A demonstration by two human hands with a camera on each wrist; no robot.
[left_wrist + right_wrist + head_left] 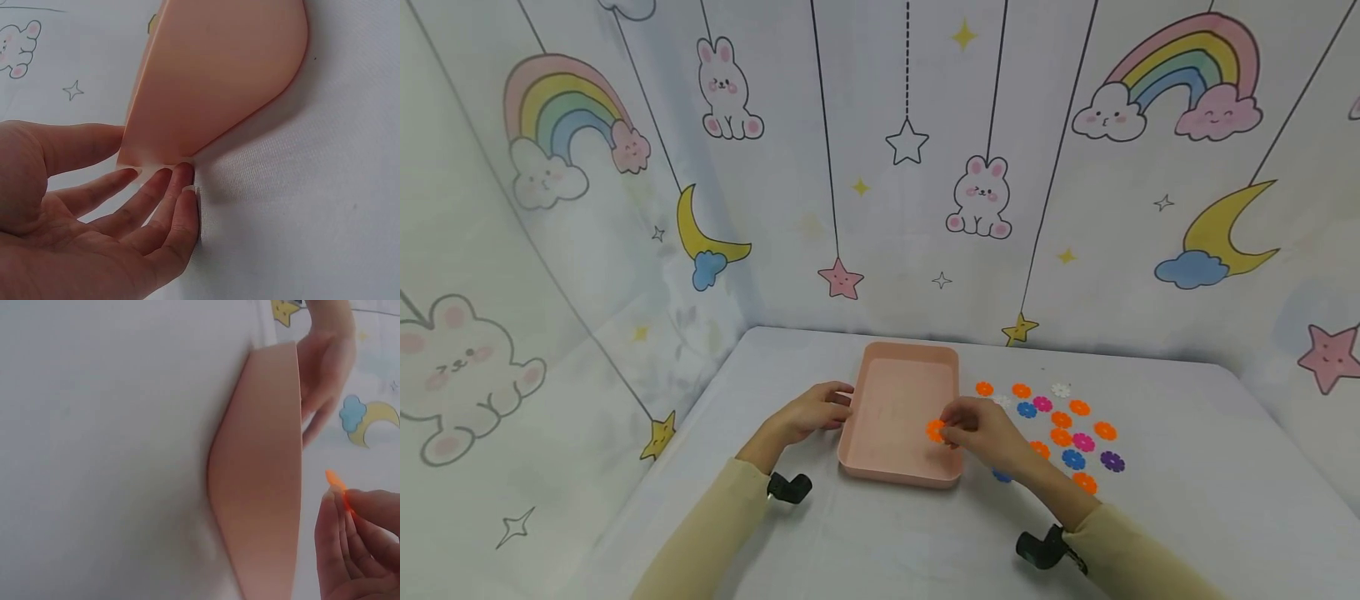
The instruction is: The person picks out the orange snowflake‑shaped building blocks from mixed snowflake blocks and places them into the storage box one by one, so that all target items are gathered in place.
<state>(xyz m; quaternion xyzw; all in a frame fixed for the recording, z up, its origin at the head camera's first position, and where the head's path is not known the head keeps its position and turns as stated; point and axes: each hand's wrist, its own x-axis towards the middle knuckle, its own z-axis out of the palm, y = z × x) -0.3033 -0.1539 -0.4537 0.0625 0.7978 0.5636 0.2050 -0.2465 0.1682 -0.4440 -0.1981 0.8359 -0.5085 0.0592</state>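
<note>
To the right of the pink tray (pixel 895 396) lies a loose scatter of little flower-shaped pieces: oranges, blues, pinks, whites, one purple piece (pixel 1112 461) out to the right. The person's right hand (pixel 988 433) and forearm cross in front of some, partly hiding them. That hand's grip is closed to a pinch on an orange piece (pixel 935 431), held up by the tray's near right side. The left hand (pixel 811 411) has its grip loosely spread, fingertips at the tray's left side. A black wrist camera (pixel 1040 550) juts below the right sleeve. White cloth covers the tabletop (pixel 902 537), and behind hangs a pale backdrop (pixel 782 217) of rainbows, bunnies, moons and stars.
</note>
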